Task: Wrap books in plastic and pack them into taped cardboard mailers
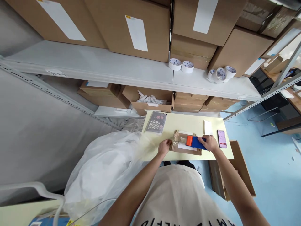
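A small flattened-looking cardboard box (188, 150) with white labels lies on the pale yellow table (178, 121). My left hand (164, 146) has its fingers closed on the box's left edge. In my right hand (208, 142) is a blue and orange tool (195, 142) that looks like a tape dispenser, held over the middle of the box with its orange end pointing left. A shiny strip, apparently clear tape, shows on the box between the tool and my left fingers.
A dark booklet (156, 122), a white card (208, 127) and a phone (222, 138) lie on the table. A white plastic bag (110, 160) bulges at the left. An open carton (242, 172) stands on the floor at right. Tape rolls (187, 67) sit on the shelf (141, 70) ahead.
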A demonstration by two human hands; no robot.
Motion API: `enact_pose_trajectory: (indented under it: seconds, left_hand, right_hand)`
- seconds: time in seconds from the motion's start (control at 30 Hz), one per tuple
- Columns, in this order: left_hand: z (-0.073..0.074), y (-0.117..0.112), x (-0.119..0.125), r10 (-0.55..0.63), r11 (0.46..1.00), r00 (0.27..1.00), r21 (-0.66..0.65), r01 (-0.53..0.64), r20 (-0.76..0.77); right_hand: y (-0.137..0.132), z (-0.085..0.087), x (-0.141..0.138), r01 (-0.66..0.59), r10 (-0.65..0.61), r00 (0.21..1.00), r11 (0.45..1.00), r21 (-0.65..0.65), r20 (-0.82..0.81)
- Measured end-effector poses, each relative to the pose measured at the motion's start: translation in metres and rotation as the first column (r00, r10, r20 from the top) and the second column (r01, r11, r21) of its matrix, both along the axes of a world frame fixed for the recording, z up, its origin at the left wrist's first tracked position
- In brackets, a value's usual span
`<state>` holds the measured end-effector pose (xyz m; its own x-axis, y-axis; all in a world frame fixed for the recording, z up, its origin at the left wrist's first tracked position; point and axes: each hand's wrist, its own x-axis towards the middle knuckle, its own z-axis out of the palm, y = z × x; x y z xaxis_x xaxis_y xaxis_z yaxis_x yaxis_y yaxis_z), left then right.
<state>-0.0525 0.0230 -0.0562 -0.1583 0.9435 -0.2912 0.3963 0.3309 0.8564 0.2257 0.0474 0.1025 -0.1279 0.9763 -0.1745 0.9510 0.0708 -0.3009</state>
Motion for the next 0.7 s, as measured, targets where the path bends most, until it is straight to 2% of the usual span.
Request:
enact_pose_trajectory:
  seconds: [0.17,0.23,0.3,0.37,0.47,0.5,0.53,0.63,0.67,0.7]
  left_hand:
    - [-0.007,-0.010,0.005,0.039,0.998,0.999,0.056,-0.039,0.007]
    - [-0.007,-0.016,0.013,-0.052,0.993,0.997,0.108,0.045,0.058]
    - [-0.005,-0.020,0.020,-0.200,0.969,0.977,0.163,0.186,0.070]
    - [-0.001,-0.022,0.022,-0.308,0.937,0.951,0.175,0.304,0.000]
    - [0.013,-0.017,0.013,-0.384,0.890,0.901,0.180,0.419,-0.202]
    - [0.020,-0.013,0.010,-0.412,0.855,0.865,0.208,0.475,-0.285]
    - [0.029,-0.007,0.008,-0.457,0.792,0.806,0.239,0.561,-0.375]
    - [0.055,0.014,0.010,-0.576,0.566,0.574,0.224,0.794,-0.581]
    - [0.062,0.021,0.013,-0.601,0.521,0.516,0.190,0.832,-0.610]
    - [0.067,0.026,0.016,-0.619,0.499,0.473,0.151,0.853,-0.627]
  right_hand:
    - [-0.002,0.001,0.001,0.010,-0.010,0.999,1.000,0.004,-0.042]
    - [-0.003,0.000,0.001,0.011,-0.011,0.999,1.000,0.010,-0.050]
    - [-0.003,0.000,0.001,0.014,-0.013,0.999,1.000,0.025,-0.050]
    - [-0.004,0.000,0.001,0.015,-0.014,0.999,0.999,0.029,-0.044]
    - [-0.004,0.001,0.002,0.014,-0.014,0.999,1.000,0.008,-0.036]
    - [-0.004,0.002,0.002,0.015,-0.015,0.999,1.000,-0.001,-0.035]
    - [-0.004,0.003,0.002,0.017,-0.017,0.999,1.000,-0.011,-0.035]
    - [-0.002,0.006,0.003,0.018,-0.019,0.999,0.999,-0.033,-0.027]
    - [-0.002,0.007,0.002,0.011,-0.011,1.000,0.999,-0.042,-0.020]
    - [-0.001,0.008,0.002,0.000,-0.001,1.000,0.999,-0.052,-0.011]
